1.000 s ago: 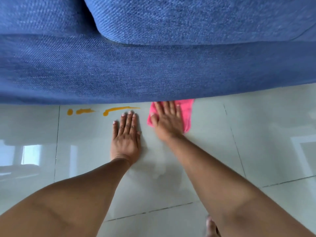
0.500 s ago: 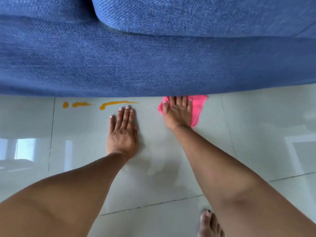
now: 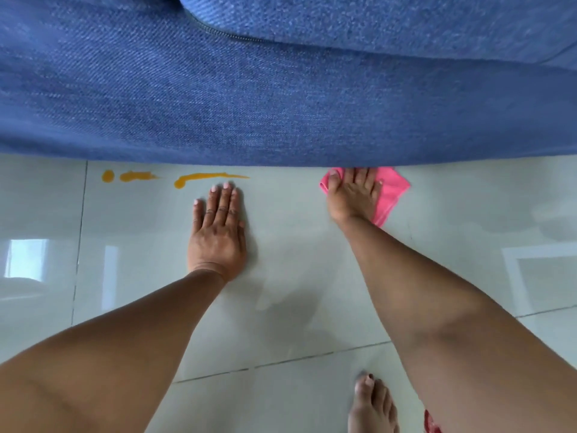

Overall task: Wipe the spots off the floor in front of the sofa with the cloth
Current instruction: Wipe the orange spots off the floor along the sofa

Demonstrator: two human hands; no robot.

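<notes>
Pink microfibre cloth (image 3: 390,192) lies flat on the pale glossy floor tiles (image 3: 312,260), its far edge right at the base of the blue woven-fabric sofa (image 3: 281,104). The right hand (image 3: 352,198) lies on top of the cloth with fingers spread and extended, palm down, pressing rather than gripping; the fingertips reach the sofa's lower edge. The left hand (image 3: 218,232) is open and flat on the bare tile, holding nothing, and seems to serve as a prop for the person's weight. Three orange-yellow spots stay on the floor well to the left of the cloth: a long smear (image 3: 209,179) just beyond the left fingertips, a shorter blotch (image 3: 137,175) and a small round dot (image 3: 107,175), all close to the sofa's edge. To do this step well, the cloth should probably travel leftward along the sofa line under firm, even palm pressure, meeting the long smear end-on so the mess is gathered rather than spread. The bracing hand sits near that path and may need to shift. Refolding the cloth to a clean face between spots would likely limit streaking. A bare foot (image 3: 373,404) shows at the bottom edge.
</notes>
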